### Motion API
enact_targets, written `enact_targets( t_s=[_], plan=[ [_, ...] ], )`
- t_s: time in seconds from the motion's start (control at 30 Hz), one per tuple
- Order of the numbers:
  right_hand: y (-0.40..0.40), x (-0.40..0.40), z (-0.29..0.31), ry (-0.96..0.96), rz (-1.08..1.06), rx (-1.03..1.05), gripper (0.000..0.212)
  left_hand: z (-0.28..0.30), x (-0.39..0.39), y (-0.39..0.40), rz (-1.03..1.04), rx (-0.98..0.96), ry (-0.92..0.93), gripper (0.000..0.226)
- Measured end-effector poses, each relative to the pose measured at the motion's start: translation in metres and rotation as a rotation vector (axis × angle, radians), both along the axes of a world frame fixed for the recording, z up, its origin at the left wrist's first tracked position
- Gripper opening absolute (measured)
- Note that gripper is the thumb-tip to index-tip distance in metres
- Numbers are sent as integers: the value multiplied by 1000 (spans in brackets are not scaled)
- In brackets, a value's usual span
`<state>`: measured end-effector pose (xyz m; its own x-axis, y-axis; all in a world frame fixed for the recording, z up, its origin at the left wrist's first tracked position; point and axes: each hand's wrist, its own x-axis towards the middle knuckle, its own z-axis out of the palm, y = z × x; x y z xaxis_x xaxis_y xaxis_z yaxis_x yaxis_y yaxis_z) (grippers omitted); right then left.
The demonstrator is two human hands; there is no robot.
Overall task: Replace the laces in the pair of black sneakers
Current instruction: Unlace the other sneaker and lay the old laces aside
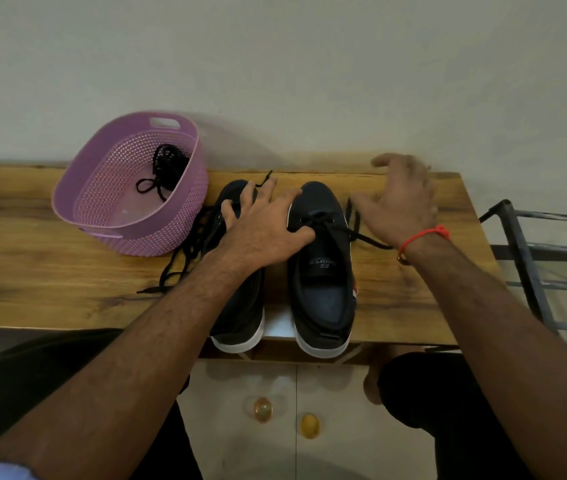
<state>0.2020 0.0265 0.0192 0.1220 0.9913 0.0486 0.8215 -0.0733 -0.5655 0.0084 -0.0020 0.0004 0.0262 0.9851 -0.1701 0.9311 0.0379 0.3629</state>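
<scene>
Two black sneakers sit laced on the wooden bench, replacement laces untouched in the pink basket, so nothing looks swapped while the left hand rests spread across them and the right hand hovers relaxed, holding nothing.

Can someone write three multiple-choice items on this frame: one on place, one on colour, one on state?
1. Where is the spare black lace?
A. in the basket
B. on the floor
C. in a shoe

2. What colour is the basket?
A. green
B. purple
C. white

3. How is the left hand?
A. a fist
B. holding the basket
C. fingers spread over the shoes

Answers: 1 A, the lace lies inside the basket wall; 2 B, its mesh is purple; 3 C, spread fingers rest across the left shoe and right shoe.
</scene>
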Motion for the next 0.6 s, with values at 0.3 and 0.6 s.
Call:
enact_targets(
  t_s=[0.3,0.6],
  plan=[
    [-9,-13,1,-151,237,-282,49,2,-2,-2,-5,-20,0,77],
    [-4,2,7,-256,194,-376,15,9,-4,-5,-11,-98,52,84]
  ],
)
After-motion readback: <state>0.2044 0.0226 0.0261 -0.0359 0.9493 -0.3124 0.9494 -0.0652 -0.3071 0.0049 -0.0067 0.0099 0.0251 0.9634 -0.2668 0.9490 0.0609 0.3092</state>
